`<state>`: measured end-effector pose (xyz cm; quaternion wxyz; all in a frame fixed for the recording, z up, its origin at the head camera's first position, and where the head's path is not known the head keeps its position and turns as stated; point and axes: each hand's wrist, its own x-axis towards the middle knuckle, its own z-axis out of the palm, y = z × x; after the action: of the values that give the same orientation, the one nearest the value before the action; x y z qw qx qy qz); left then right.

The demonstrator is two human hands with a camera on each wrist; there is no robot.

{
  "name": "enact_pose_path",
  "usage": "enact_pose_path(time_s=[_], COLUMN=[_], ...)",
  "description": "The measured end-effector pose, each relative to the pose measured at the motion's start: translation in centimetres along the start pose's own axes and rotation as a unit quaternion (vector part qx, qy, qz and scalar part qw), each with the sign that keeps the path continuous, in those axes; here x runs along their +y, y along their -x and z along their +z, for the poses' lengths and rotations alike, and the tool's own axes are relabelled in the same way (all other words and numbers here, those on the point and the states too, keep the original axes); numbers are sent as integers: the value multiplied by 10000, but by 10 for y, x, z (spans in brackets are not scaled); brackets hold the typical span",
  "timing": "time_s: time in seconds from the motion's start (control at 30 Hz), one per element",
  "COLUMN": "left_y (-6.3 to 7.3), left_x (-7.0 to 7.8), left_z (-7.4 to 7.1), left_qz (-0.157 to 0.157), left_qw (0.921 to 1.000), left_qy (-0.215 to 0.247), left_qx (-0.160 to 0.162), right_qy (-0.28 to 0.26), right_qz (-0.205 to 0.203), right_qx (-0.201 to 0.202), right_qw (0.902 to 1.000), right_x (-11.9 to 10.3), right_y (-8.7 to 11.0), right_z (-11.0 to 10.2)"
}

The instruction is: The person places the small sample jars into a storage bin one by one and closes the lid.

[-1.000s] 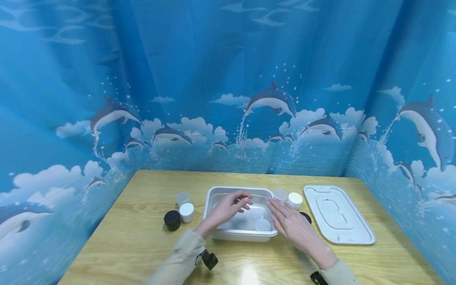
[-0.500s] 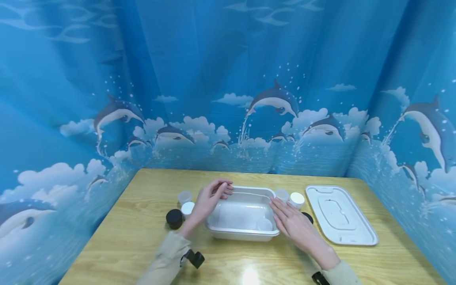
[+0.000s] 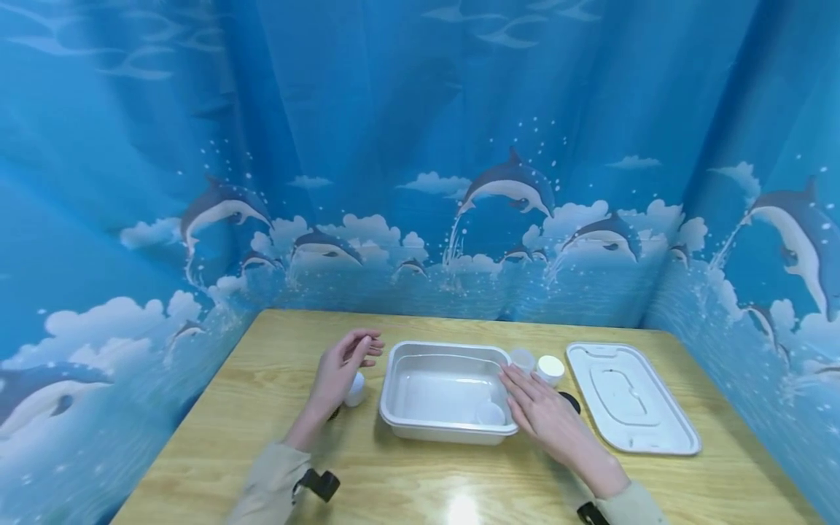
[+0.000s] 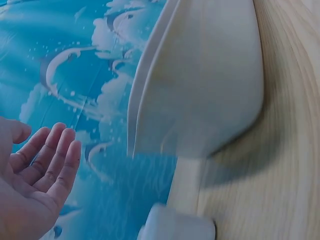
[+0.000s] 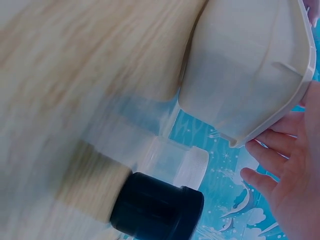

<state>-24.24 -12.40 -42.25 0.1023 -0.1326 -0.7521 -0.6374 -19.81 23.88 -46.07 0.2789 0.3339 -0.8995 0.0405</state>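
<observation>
A white rectangular tub (image 3: 433, 397) stands on the table, and a small translucent round container (image 3: 490, 413) lies in its front right corner. My left hand (image 3: 344, 368) hovers left of the tub with loosely bent fingers, holding nothing. Partly behind it is a white jar (image 3: 355, 390); other jars there are mostly hidden. In the left wrist view the left hand (image 4: 40, 175) has its palm and fingers apart from the tub wall (image 4: 200, 80). My right hand (image 3: 545, 415) lies with extended fingers against the tub's right rim. The right wrist view has its fingertips right at that rim (image 5: 272, 122).
Right of the tub stand a translucent jar (image 3: 523, 359), a white-topped jar (image 3: 550, 370) and a black jar (image 5: 155, 205), close beside the right hand. A white lid (image 3: 633, 401) lies flat farther right. A dolphin-print curtain (image 3: 407, 182) hangs behind the wooden table (image 3: 394, 481).
My left hand has moved left, from over the tub to over the jars on the left, covering most of them. The right hand stays at the tub's right rim.
</observation>
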Motion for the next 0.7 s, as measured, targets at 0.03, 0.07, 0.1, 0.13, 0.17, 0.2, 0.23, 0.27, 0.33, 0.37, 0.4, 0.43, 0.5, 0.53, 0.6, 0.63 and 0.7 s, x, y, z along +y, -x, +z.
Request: enact_pose_path(time_s=[0.03, 0.07, 0.1, 0.13, 0.17, 0.2, 0.23, 0.27, 0.33, 0.37, 0.4, 0.43, 0.5, 0.53, 0.6, 0.63, 0.7], left_y=[1, 3, 5, 6, 8, 9, 11, 13, 16, 18, 20, 22, 25, 27, 31, 32, 35], left_x=[-1, -2, -3, -3, -4, -5, -6, -7, -10, -12, -14, -16, -20, -22, -26, -28, -32], left_z=[-4, -8, -12, -17, -21, -25, -30, -34, -42, -46, -50, -53, -60, -62, -67, -69, -72], left_qz=[-11, -44, -65, -77, -72, -77, -99, -122, -170, -190, -206, -214, -246, -253, -264, -272, -285], left_qw=[10000, 9999, 9998, 9997, 9994, 9991, 9986, 9980, 9965, 9957, 9946, 9932, 9902, 9888, 9864, 9860, 9865], left_qy=[-40, -68, -117, -167, -227, -295, -374, -470, -644, -730, -845, -976, -1198, -1305, -1488, -1525, -1538], left_qx=[43, 81, 124, 183, 237, 302, 356, 404, 499, 534, 567, 604, 666, 680, 654, 615, 487], right_qy=[0, -6, 0, 0, -15, -18, -33, -39, -61, -61, -60, -73, -70, -69, -67, -63, -79], right_qz=[0, 0, 0, 2, 7, 4, 9, 13, 13, 13, 6, 6, -8, -12, -24, -23, -14], right_qx=[-1, 5, 6, 9, 12, 21, 21, 20, 24, 33, 49, 63, 96, 112, 129, 126, 122], right_qw=[10000, 10000, 10000, 10000, 10000, 10000, 10000, 10000, 10000, 10000, 10000, 10000, 9999, 9999, 9999, 9999, 9999], right_x=[0, 0, 0, 0, 0, 0, 0, 0, 0, 0, 0, 0, 0, 0, -1, -1, 0], right_y=[0, 0, 0, 1, 1, 1, 1, 1, 1, 2, 2, 1, 1, 1, 0, 0, 0], right_z=[0, 0, 0, 0, 0, 0, 1, 1, 2, 2, 2, 2, 1, 1, 0, 0, 0])
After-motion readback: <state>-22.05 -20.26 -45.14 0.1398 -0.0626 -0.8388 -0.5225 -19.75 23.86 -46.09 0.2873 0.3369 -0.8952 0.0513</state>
